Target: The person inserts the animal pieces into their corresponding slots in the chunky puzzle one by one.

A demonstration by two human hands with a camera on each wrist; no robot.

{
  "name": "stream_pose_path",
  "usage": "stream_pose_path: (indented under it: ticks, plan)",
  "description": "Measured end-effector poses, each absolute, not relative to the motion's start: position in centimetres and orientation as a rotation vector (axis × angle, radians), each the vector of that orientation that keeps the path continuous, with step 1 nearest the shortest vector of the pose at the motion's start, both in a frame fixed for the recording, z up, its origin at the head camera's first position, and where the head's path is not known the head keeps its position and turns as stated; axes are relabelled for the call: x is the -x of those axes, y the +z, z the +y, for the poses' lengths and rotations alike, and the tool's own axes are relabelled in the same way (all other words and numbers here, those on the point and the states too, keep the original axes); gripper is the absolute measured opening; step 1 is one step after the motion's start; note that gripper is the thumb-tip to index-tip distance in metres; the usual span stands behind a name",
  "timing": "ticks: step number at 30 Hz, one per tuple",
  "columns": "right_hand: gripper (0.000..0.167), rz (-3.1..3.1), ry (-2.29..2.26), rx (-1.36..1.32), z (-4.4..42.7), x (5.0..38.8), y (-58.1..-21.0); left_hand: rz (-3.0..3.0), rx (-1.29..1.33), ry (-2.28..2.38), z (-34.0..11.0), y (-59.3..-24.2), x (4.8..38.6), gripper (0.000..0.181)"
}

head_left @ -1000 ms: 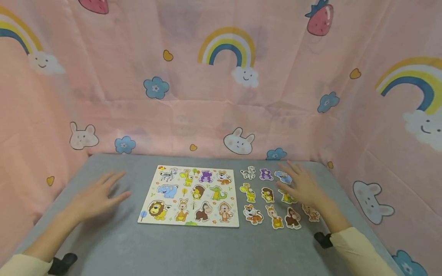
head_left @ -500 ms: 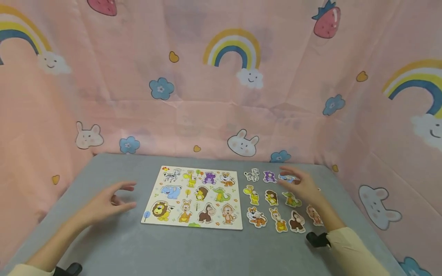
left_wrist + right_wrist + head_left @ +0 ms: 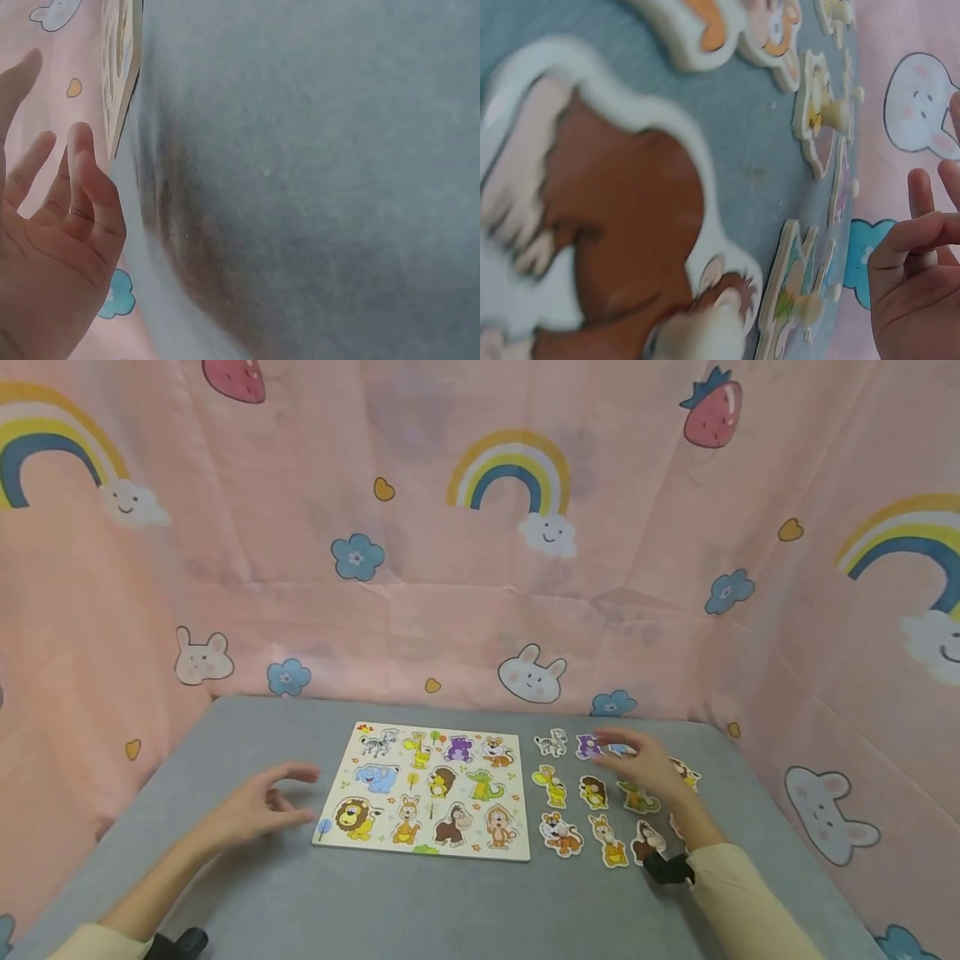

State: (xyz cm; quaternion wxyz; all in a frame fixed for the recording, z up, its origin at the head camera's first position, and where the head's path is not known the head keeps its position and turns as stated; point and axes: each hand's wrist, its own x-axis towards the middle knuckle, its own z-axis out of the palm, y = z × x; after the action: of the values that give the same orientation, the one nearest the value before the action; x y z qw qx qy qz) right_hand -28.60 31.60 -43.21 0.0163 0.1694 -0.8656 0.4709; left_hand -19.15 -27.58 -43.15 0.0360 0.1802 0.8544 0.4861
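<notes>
A puzzle board [image 3: 516, 810] with printed animals lies flat mid-table. My left hand [image 3: 262, 806] hovers just left of it, thumb and fingers apart, holding nothing; the left wrist view shows the same hand [image 3: 60, 255] with relaxed fingers. At right, my right hand [image 3: 652, 768] is over the loose knobbed pieces, thumb and index finger apart, close to the purple hippo piece [image 3: 588, 746] and partly covering the elephant piece [image 3: 621, 749]. In the right wrist view, that hand [image 3: 919, 292] shows loosely bent fingers, and the gorilla piece [image 3: 630, 187] looms close. No piece is visibly held.
Around the right hand lie pieces: zebra [image 3: 551, 742], giraffe [image 3: 550, 786], hedgehog [image 3: 593, 792], crocodile [image 3: 638, 797], tiger [image 3: 561, 835], kangaroo [image 3: 608, 842] and lion [image 3: 685, 774]. Pink patterned cloth [image 3: 420, 627] stands behind the grey table [image 3: 420, 910].
My left hand has moved right, closer to the board. The right hand has shifted left from beside the elephant piece toward the hippo piece, its spread fingers drawing together. Pieces lie as before.
</notes>
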Motion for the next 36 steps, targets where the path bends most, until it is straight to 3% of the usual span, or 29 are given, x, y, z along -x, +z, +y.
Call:
stream_pose_path:
  ticks: [16, 36]
  plan:
    - [0.054, -2.7, 1.513, -0.389, 30.4, 29.5, -43.0, 2.895, -0.639, 1.194, -26.5, -44.4, 20.3, 0.058]
    - [0.052, -2.703, 1.559, -0.405, 29.0, 31.0, -43.6, 2.801, -0.682, 1.082, -26.3, -44.7, 20.8, 0.061]
